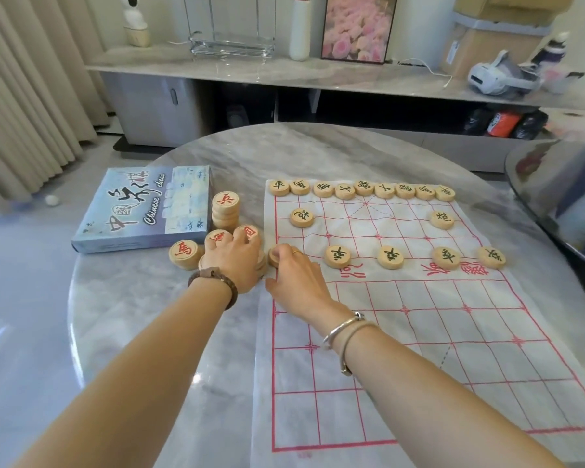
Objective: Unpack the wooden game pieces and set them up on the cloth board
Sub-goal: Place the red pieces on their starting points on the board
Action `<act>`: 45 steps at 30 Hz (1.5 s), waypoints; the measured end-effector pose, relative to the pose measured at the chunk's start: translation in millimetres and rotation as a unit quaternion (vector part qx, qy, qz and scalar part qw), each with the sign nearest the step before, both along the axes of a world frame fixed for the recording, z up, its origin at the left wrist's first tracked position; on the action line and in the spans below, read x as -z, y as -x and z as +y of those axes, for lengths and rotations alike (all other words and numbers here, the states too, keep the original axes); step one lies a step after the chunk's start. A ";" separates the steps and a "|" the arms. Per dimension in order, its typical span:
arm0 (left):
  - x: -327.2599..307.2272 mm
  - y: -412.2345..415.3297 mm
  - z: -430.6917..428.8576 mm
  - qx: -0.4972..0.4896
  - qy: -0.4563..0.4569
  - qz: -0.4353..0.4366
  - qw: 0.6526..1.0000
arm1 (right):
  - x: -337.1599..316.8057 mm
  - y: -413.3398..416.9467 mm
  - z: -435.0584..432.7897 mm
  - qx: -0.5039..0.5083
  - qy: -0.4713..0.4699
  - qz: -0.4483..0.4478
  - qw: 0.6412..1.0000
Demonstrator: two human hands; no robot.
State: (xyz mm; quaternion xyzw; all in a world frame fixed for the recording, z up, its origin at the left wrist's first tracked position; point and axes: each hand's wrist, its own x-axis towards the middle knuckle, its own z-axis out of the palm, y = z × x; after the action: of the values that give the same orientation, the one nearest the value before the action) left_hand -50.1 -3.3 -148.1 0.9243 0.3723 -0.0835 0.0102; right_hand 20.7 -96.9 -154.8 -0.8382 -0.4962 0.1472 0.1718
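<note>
A round marble bench (pixel 132 315) carried everything. The cloth board (pixel 419 349), white with a red grid, covered its right half and reached the near edge. A blue game box (pixel 142 211), printed "Chinese chess", lay closed on the bench to the left of the board's far corner.

The left hand (pixel 233 261) lay between box and board, fingers curled down over a cluster of red-marked pieces (pixel 249 232), with two lettered tops showing past the fingertips. Whether it gripped them or only rested on them could not be told. The right hand (pixel 294 271) sat at the board's left edge, its fingers curled round one wooden piece (pixel 273 257) that stood on that edge, in line with the row of four.

Behind the left hand stood a tall stack (pixel 225 211) of red-marked discs, just beside the box. A shorter stack (pixel 183 254) stood left of the hand, near the box's front corner.

On the board, nine black-marked pieces formed a back row (pixel 363 188) along the far edge, set side by side. Two single pieces (pixel 301 217) (pixel 442 220) stood a couple of lines nearer, one toward each side. A row of four (pixel 390 257) stood nearer still, evenly spaced, just beyond the red lettering at mid-board.

A braided band (pixel 217 282) circled the left wrist, and silver bangles (pixel 345 332) the right.
</note>
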 end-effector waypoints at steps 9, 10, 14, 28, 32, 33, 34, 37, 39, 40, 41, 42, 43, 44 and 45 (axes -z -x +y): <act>-1.9 -6.0 9.0 0.051 -0.015 0.056 0.997 | 2.0 -29.8 -18.2 0.073 -0.021 0.012 0.997; -2.3 -5.1 8.7 0.054 -0.015 0.059 0.997 | 1.8 -31.2 -19.3 0.074 -0.021 0.011 0.997; -3.3 -0.9 5.1 0.050 -0.017 0.061 0.997 | -1.0 -29.9 -24.5 0.077 -0.028 0.015 0.997; -39.5 9.9 -30.0 0.097 0.011 0.031 0.995 | -22.0 -20.3 -42.0 0.114 -0.036 0.143 0.982; -32.3 9.1 -68.8 0.146 0.097 0.038 0.984 | -20.0 -10.4 -60.4 0.109 -0.026 0.262 0.958; -28.5 9.7 -76.6 0.151 0.110 0.040 0.982 | -20.0 -8.4 -67.2 0.107 -0.005 0.282 0.953; -24.3 10.4 -82.3 0.151 0.122 0.042 0.980 | -19.5 -7.1 -73.6 0.102 0.023 0.298 0.949; -16.7 14.4 -100.2 0.146 0.148 0.038 0.977 | -19.8 -3.7 -95.6 0.090 0.071 0.347 0.931; -15.6 15.5 -112.0 0.151 0.145 0.033 0.977 | -20.4 -3.5 -107.8 0.094 0.071 0.362 0.925; -15.4 15.5 -118.3 0.153 0.144 0.025 0.977 | -21.8 -4.2 -114.5 0.098 0.069 0.364 0.924; -15.9 15.3 -125.2 0.154 0.146 0.013 0.977 | -24.4 -5.4 -121.3 0.102 0.070 0.361 0.924; -15.8 14.5 -130.5 0.153 0.155 -0.002 0.976 | -26.2 -7.5 -126.0 0.106 0.073 0.356 0.926; -16.5 13.9 -138.2 0.153 0.167 -0.021 0.974 | -29.2 -9.5 -133.4 0.111 0.077 0.349 0.927; -17.1 12.2 -144.3 0.153 0.179 -0.038 0.971 | -31.6 -12.5 -139.3 0.115 0.078 0.348 0.927; -17.9 9.9 -153.2 0.157 0.188 -0.046 0.969 | -34.3 -15.1 -148.6 0.119 0.077 0.350 0.926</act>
State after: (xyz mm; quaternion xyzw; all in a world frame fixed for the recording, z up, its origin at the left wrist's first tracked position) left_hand -60.0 -156.5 -130.2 0.9555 0.1996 -0.1098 0.1875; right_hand 35.9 -245.5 -120.5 -0.7969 -0.2883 0.4474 0.2858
